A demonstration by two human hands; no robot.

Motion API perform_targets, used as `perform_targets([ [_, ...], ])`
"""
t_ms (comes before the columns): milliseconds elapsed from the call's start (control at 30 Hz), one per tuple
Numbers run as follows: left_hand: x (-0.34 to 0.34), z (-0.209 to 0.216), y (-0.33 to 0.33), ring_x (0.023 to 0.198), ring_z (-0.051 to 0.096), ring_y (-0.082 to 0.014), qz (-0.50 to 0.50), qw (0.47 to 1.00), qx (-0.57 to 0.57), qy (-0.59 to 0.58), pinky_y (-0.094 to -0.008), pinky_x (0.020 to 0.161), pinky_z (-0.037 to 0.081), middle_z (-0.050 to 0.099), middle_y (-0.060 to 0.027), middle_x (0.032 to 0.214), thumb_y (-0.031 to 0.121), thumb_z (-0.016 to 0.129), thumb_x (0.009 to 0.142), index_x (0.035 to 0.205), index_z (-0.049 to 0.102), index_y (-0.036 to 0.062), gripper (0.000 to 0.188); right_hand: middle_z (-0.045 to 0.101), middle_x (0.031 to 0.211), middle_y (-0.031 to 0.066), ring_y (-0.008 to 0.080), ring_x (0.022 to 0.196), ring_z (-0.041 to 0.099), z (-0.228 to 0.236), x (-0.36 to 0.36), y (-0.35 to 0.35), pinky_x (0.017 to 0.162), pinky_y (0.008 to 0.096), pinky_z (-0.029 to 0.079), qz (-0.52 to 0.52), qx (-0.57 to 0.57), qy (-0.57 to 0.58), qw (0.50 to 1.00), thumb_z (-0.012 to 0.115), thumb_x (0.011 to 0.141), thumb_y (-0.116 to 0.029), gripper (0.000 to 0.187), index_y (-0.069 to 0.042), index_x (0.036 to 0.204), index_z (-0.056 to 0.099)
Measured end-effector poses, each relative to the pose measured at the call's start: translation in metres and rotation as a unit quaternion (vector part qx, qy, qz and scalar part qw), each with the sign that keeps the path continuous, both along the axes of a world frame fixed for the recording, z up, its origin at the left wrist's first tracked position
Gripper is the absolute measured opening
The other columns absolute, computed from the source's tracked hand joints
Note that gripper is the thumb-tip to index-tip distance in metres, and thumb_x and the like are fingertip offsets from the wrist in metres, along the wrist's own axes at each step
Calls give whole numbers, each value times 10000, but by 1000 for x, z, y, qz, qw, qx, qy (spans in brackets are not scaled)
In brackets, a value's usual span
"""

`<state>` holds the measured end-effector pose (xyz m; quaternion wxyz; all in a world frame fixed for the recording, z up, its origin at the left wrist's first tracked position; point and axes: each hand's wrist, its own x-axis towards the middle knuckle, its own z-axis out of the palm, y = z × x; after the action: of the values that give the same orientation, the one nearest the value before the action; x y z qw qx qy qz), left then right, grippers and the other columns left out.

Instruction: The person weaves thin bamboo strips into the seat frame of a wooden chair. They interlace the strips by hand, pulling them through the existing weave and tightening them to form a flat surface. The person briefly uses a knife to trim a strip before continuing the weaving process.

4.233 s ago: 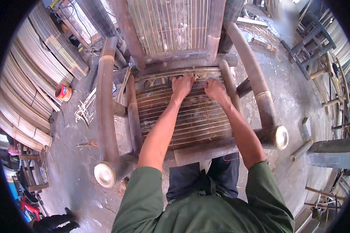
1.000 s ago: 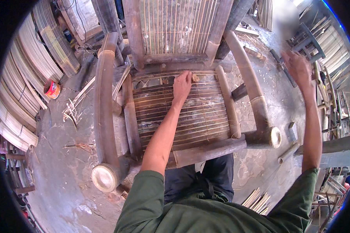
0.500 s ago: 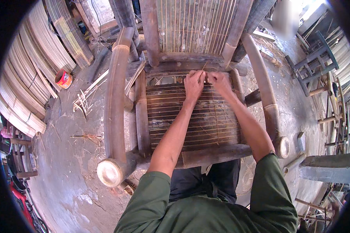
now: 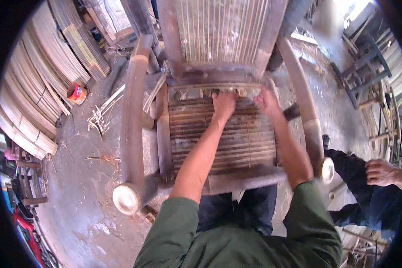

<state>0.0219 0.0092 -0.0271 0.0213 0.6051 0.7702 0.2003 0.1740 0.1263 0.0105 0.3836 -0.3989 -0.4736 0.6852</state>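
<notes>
In front of me stands a bamboo chair with a seat of narrow bamboo slats, crossed by thin ties. My left hand is curled at the seat's rear edge, its fingertips down by the gap before the back rail; whatever they grip is hidden. To its right, my right hand is raised near the seat's rear right corner, blurred, with fingers drawn together. Anything between those fingers is too small to make out. Behind both hands rises the slatted backrest.
Thick bamboo armrests flank the seat, a left armrest and a right armrest. Another person's hand and dark clothing show at the right. A red tub stands by bundled bamboo strips at the left.
My hands have parted: the right has moved to the right, while the left stays near the seat's rear edge. Another person has come into view at the right.
</notes>
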Motion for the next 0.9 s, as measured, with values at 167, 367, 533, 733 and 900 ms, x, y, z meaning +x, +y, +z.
perform_targets([
  [167, 1, 15, 11, 957, 642, -314, -27, 999, -37, 17, -547, 887, 385, 693, -80, 935, 195, 525, 874, 1002, 665, 185, 190, 460, 602, 2, 135, 513, 477, 18, -18, 6, 584, 338, 498, -85, -84, 8, 993, 621, 866, -251, 168, -91, 880, 572],
  [367, -40, 30, -1, 887, 625, -360, -14, 933, 201, -299, -515, 835, 437, 660, -156, 935, 300, 569, 876, 937, 638, 77, 242, 618, 680, 164, 237, 654, 638, 65, 30, -46, 634, 380, 486, 118, 272, -502, 812, 595, 872, -321, 346, 18, 811, 628],
  [533, -110, 19, -57, 892, 612, -344, 118, 983, 52, -128, -490, 837, 442, 665, -143, 940, 357, 512, 915, 886, 674, 99, 305, 648, 793, 194, 341, 695, 641, 64, -17, -94, 637, 392, 485, 165, 424, -462, 762, 600, 864, -289, 283, -11, 872, 650],
  [733, -107, 4, -71, 968, 593, -306, 75, 995, 41, -44, -446, 916, 396, 674, -97, 947, 360, 452, 947, 891, 678, 118, 336, 667, 840, 208, 386, 813, 653, 34, -106, -124, 710, 456, 519, 182, 408, -523, 726, 635, 834, -314, 281, -44, 908, 659],
  [900, -103, 0, -66, 968, 597, -312, 48, 998, 28, 13, -449, 924, 388, 673, -109, 968, 384, 437, 949, 945, 661, 104, 358, 658, 808, 167, 288, 701, 654, 20, -111, -118, 641, 429, 539, 215, 334, -509, 763, 620, 862, -326, 363, 17, 981, 610],
])
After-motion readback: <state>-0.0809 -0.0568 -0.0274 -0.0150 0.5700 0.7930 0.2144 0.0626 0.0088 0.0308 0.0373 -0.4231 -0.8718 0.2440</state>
